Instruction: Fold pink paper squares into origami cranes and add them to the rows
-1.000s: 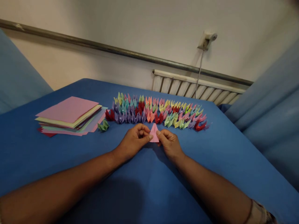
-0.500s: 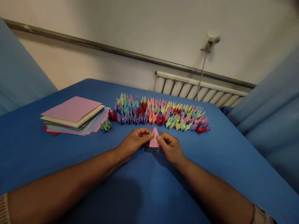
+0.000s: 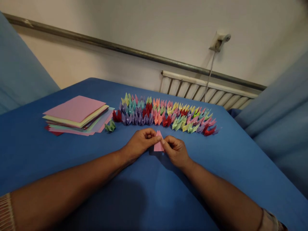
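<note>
A small piece of folded pink origami paper (image 3: 158,147) is held upright between my two hands, its narrow tip pointing away from me and its wide edge towards me. My left hand (image 3: 141,142) pinches it from the left, the thumb lying across its upper part. From the right, my right hand (image 3: 176,150) grips its edge between thumb and curled fingers. The two thumb tips nearly meet on the paper. Just beyond my hands stand rows of folded paper cranes (image 3: 158,119) in many colours. One green paper crane (image 3: 110,126) sits apart at their left.
A stack of coloured paper sheets (image 3: 74,109), pink on top, lies at the left of the blue-covered table (image 3: 115,189). Behind it run a metal rail (image 3: 115,47) and a radiator (image 3: 187,86) along the wall. Blue curtains (image 3: 284,122) hang on both sides.
My left thumb has slid a little further right across the folded pink paper, towards my right thumb. The view has shifted slightly; the cranes and paper stack stay in place.
</note>
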A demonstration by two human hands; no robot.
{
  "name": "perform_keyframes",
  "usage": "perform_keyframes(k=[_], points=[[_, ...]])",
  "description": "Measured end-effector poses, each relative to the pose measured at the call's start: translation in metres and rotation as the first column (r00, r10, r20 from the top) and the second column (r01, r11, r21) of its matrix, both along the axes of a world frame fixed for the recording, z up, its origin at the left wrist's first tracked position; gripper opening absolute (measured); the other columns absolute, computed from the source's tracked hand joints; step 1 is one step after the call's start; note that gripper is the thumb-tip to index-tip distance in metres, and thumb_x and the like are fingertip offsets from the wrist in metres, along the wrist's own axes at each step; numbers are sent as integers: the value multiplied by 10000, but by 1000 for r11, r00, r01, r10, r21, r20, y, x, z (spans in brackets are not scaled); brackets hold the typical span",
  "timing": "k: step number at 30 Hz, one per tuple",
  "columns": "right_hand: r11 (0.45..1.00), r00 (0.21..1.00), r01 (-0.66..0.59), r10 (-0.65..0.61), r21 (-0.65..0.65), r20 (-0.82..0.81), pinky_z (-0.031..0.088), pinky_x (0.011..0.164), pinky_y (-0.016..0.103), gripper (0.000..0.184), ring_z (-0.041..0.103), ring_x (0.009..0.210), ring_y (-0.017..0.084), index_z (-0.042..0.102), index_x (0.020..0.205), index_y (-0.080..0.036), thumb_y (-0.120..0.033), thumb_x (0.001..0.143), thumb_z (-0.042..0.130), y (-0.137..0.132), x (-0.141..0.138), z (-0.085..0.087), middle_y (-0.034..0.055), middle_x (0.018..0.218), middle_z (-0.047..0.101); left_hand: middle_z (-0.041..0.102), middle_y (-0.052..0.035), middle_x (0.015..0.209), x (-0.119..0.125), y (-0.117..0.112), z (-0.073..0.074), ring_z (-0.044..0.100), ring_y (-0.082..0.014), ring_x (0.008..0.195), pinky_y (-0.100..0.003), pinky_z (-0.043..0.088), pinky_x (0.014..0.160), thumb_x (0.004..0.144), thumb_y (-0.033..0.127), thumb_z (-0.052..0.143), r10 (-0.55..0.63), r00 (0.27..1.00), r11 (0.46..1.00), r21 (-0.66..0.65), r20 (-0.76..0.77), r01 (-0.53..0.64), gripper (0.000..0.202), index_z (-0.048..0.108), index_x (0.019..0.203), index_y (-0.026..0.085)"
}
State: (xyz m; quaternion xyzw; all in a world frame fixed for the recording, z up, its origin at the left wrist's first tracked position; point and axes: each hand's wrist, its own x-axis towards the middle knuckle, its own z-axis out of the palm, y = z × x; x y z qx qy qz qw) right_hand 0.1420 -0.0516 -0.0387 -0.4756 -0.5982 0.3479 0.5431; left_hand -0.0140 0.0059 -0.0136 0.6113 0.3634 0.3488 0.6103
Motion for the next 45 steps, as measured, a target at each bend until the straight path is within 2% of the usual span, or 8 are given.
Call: perform_keyframes(k=[6, 12, 15, 21, 31, 37, 42, 45], points=[[999, 998, 41, -42, -28, -54, 335, 540, 249, 377, 396, 528, 95, 498, 598, -196, -433, 882, 573, 2, 2, 0, -52, 546, 457, 595, 2, 693, -1, 0, 4, 533, -116, 634, -244, 436, 607, 807, 550, 647, -30, 998, 997, -72, 54, 34, 404, 619, 762, 149], [989, 986, 146, -149, -36, -80, 351, 540, 251, 413, 415, 512, 100, 505, 573, -201, -479, 864, 597, 7, 6, 1, -50, 514, 480, 635, 15, 681, -1, 1, -2, 565, -97, 612, -229, 455, 626, 651, 399, 832, -123, 992, 976, -180, 14, 123, 352, 618, 779, 151], [993, 988, 103, -109, -58, -112, 370, 552, 252, 427, 439, 524, 103, 543, 583, -195, -517, 853, 612, 6, 5, 2, -40, 529, 509, 651, 0, 686, -3, 2, -3, 584, -93, 617, -219, 464, 631, 690, 369, 818, -99, 994, 960, -257, 55, 110, 304, 629, 768, 144], [988, 896, -105, 42, -118, -442, 475, 636, 287, 483, 601, 622, 138, 669, 816, -182, -661, 807, 605, 5, 2, 2, 23, 718, 667, 699, -49, 811, -7, 5, 4, 643, -114, 702, -217, 520, 668, 713, 259, 829, -84, 963, 856, -477, 255, 201, 238, 659, 829, 141], [989, 908, -64, 2, -134, -419, 470, 588, 263, 367, 558, 572, 110, 612, 736, -203, -539, 719, 757, 6, -3, 7, -27, 631, 617, 684, -27, 769, -10, 7, 1, 645, -106, 684, -200, 530, 657, 705, 239, 839, -102, 944, 813, -520, 313, 260, 238, 643, 804, 147], [996, 910, 54, -79, -74, -408, 439, 563, 248, 309, 533, 575, 103, 610, 751, -227, -437, 655, 816, 9, -3, 2, -46, 648, 610, 659, -2, 735, -5, 5, 2, 608, -95, 662, -213, 498, 671, 691, 282, 829, -51, 976, 900, -414, 212, 137, 246, 642, 785, 154], [980, 930, -83, 10, -182, -369, 445, 570, 263, 311, 579, 586, 121, 668, 813, -203, -490, 721, 746, 8, 0, 2, -13, 654, 660, 581, 32, 629, 0, 4, -1, 507, -91, 577, -209, 392, 564, 698, 339, 763, 82, 996, 995, -62, -22, -83, 242, 605, 690, 155], [966, 904, -78, -35, -246, -426, 412, 533, 236, 335, 579, 553, 112, 636, 726, -193, -457, 642, 824, 10, 1, 0, -31, 595, 634, 594, 20, 670, -1, 3, -1, 513, -108, 619, -222, 393, 584, 714, 379, 741, 71, 994, 994, 90, -80, -64, 257, 619, 703, 153]])
